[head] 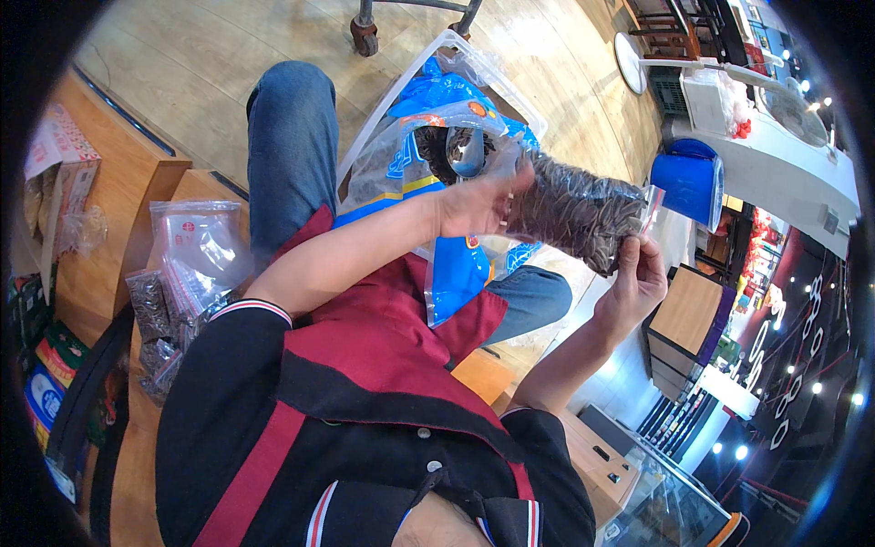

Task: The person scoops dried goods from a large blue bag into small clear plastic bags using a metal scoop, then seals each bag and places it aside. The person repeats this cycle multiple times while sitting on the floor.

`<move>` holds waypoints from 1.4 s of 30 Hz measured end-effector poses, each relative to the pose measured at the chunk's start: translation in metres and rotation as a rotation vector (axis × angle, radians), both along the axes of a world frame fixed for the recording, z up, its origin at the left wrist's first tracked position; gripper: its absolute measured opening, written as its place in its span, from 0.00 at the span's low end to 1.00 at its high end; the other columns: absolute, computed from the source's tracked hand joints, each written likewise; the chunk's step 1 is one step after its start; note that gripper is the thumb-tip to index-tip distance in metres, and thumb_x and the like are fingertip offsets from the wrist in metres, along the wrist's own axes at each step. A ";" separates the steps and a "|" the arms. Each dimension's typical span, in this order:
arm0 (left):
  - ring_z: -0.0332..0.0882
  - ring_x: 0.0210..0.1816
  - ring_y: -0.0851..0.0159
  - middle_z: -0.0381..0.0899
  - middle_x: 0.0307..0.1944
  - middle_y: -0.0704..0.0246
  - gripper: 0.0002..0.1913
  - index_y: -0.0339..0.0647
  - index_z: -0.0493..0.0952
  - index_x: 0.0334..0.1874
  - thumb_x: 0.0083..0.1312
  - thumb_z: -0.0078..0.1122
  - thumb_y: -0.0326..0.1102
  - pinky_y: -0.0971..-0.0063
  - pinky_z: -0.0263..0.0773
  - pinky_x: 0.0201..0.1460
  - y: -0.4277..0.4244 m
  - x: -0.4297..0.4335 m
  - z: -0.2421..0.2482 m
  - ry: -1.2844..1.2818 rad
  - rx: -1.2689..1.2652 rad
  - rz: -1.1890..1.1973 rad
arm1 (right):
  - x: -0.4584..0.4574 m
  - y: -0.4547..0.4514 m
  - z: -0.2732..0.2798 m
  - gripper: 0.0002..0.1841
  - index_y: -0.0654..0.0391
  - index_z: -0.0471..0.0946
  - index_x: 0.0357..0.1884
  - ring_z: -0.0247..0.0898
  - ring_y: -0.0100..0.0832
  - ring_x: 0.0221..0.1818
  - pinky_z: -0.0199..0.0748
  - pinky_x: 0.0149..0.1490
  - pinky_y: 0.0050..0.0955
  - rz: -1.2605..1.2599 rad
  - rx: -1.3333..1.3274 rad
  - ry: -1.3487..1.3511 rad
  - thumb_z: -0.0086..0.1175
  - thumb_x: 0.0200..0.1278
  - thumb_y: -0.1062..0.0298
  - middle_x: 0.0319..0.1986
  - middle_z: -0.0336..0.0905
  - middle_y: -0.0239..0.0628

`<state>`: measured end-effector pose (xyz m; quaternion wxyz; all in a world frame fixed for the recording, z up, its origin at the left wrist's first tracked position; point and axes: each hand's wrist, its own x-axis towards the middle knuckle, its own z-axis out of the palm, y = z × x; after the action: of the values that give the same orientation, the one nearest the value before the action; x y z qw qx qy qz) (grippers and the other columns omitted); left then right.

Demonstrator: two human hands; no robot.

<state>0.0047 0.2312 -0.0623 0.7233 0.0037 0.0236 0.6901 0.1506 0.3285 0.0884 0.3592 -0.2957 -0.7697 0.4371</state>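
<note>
A clear zip bag packed with dark striped seeds, apparently sunflower seeds (pixel 574 205), is stretched between my hands. My right hand (pixel 639 273) pinches its corner beside the red-lined zip edge. At the bag's other end, my left hand (pixel 475 205) is blurred and holds it, with part of the fingers hidden. Beyond my left hand lies a large blue and clear printed plastic sack (pixel 458 263), its mouth showing more dark seeds (pixel 432 154) and a shiny metal scoop (pixel 466 152). The sack rests in a translucent plastic bin (pixel 533 109) between my knees.
To the left, flat zip bags (pixel 198 239) and small filled bags (pixel 147 301) lie on a wooden surface near an open carton (pixel 72 161). A wheeled metal frame (pixel 366 34) stands past the bin. A blue bucket (pixel 687 181) and a white fan (pixel 789 113) are at right.
</note>
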 end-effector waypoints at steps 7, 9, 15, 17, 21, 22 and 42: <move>0.81 0.52 0.59 0.79 0.52 0.61 0.22 0.32 0.70 0.58 0.69 0.59 0.40 0.68 0.77 0.56 -0.004 0.002 -0.002 0.268 0.186 -0.048 | -0.003 0.009 0.000 0.07 0.66 0.80 0.40 0.74 0.20 0.36 0.72 0.44 0.17 -0.045 0.005 -0.020 0.61 0.63 0.74 0.34 0.81 0.34; 0.82 0.50 0.60 0.80 0.50 0.60 0.22 0.32 0.71 0.58 0.67 0.62 0.38 0.68 0.79 0.52 -0.006 -0.001 -0.001 0.367 0.207 -0.056 | -0.002 0.011 0.000 0.07 0.66 0.80 0.40 0.75 0.21 0.37 0.72 0.44 0.17 -0.043 -0.002 -0.025 0.61 0.63 0.75 0.34 0.81 0.34; 0.82 0.48 0.63 0.80 0.49 0.60 0.24 0.35 0.71 0.58 0.60 0.69 0.32 0.70 0.79 0.44 -0.010 -0.009 0.004 0.702 0.139 -0.059 | -0.003 0.010 0.002 0.06 0.66 0.80 0.40 0.74 0.21 0.38 0.71 0.45 0.17 0.025 0.023 -0.069 0.60 0.64 0.76 0.35 0.80 0.33; 0.80 0.52 0.63 0.79 0.52 0.60 0.27 0.35 0.70 0.59 0.58 0.71 0.31 0.71 0.78 0.48 -0.007 -0.015 0.002 0.802 0.049 -0.148 | -0.006 0.005 0.005 0.06 0.66 0.80 0.39 0.73 0.19 0.36 0.69 0.45 0.16 0.025 0.049 -0.065 0.60 0.64 0.75 0.36 0.80 0.32; 0.73 0.60 0.62 0.73 0.61 0.59 0.36 0.38 0.65 0.64 0.53 0.74 0.30 0.74 0.73 0.57 -0.002 -0.014 -0.012 1.174 0.062 0.030 | -0.008 -0.009 0.021 0.03 0.66 0.79 0.34 0.75 0.25 0.38 0.72 0.45 0.21 0.026 0.294 -0.228 0.60 0.59 0.81 0.32 0.79 0.35; 0.69 0.63 0.63 0.65 0.67 0.59 0.46 0.41 0.56 0.71 0.51 0.74 0.26 0.75 0.68 0.63 -0.001 -0.013 -0.016 1.028 0.113 0.075 | -0.008 -0.011 0.024 0.03 0.66 0.79 0.33 0.75 0.26 0.38 0.72 0.45 0.22 0.029 0.439 -0.288 0.60 0.57 0.82 0.32 0.79 0.36; 0.79 0.44 0.72 0.83 0.46 0.66 0.39 0.37 0.73 0.57 0.38 0.82 0.31 0.73 0.77 0.51 0.007 -0.047 0.007 1.500 0.271 0.057 | -0.025 -0.007 -0.007 0.07 0.57 0.81 0.31 0.75 0.34 0.39 0.67 0.49 0.32 0.297 0.563 -0.419 0.64 0.48 0.78 0.33 0.81 0.34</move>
<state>-0.0422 0.2386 -0.0548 0.4887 0.5598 0.4240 0.5177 0.1256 0.3219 0.0812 0.1938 -0.1534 -0.9510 0.1857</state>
